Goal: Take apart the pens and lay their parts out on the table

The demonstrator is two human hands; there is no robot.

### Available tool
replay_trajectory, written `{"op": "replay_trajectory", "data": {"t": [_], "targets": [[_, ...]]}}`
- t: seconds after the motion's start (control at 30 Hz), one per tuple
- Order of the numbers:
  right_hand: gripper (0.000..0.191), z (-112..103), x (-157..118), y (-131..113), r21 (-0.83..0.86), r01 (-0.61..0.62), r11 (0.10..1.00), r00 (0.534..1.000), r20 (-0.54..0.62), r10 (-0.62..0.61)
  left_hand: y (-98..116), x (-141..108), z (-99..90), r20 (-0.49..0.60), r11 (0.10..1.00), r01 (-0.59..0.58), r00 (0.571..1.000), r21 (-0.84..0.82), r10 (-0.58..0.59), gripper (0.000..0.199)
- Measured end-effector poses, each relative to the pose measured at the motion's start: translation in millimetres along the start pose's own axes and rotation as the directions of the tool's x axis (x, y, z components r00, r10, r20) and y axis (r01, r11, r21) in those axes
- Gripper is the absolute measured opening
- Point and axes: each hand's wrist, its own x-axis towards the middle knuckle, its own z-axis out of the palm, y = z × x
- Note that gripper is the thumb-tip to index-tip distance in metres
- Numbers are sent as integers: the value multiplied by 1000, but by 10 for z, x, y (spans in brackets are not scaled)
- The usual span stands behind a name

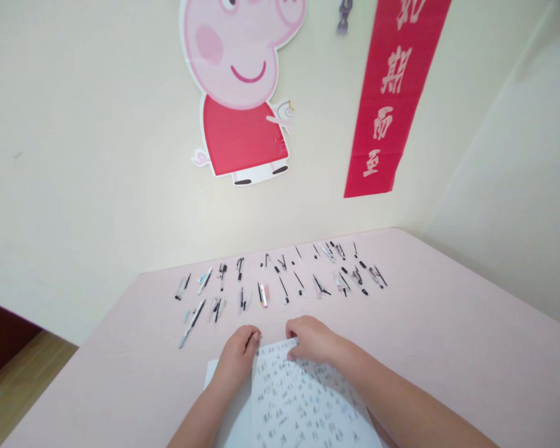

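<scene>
A white sheet of paper (289, 398) covered in dark handwriting lies at the near edge of the view. My left hand (241, 351) is closed at its top left corner, fingers curled in, though the grip itself is partly hidden. At the top right part of the sheet, my right hand (310, 339) pinches the edge between thumb and fingers. Another pale sheet (236, 414) shows beneath, to the left under my left forearm. Beyond my hands, several pens and pen parts are spread in rows, among them a white and black pen (192, 323) and a pink-and-white pen (264, 295).
The pink table (135, 348) meets the wall behind the pens. On the wall hang a cartoon pig cutout (245, 134) and a red banner (378, 137) with pale characters. Wooden floor (32, 367) shows past the table's left edge.
</scene>
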Motion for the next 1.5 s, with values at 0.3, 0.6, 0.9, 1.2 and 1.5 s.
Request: {"op": "replay_trajectory", "data": {"t": [0.3, 0.6, 0.9, 1.2, 1.5], "targets": [[25, -65, 57, 138, 163, -62, 985, 997, 63, 52, 1, -11, 16, -60, 998, -1, 998, -57, -2, 32], [14, -2, -87, 136, 41, 63, 997, 996, -66, -60, -22, -7, 24, -71, 998, 11, 997, -66, -16, 35], [10, -33, -123, 111, 49, 51, 997, 998, -34, -50, 15, -5, -1, -82, 1000, -24, 996, -11, 24, 38], [12, -479, -94, 384, 10, -28, 1000, 999, -23, 29, -18, 5, 11, -82, 1000, -14, 997, -16, 13, 37], [10, -467, 2, 605, -3, -46, 999, 998, 47, 46, 676, -228, -171, 5, 985, -174, 985, 12, 174, 26]]}}
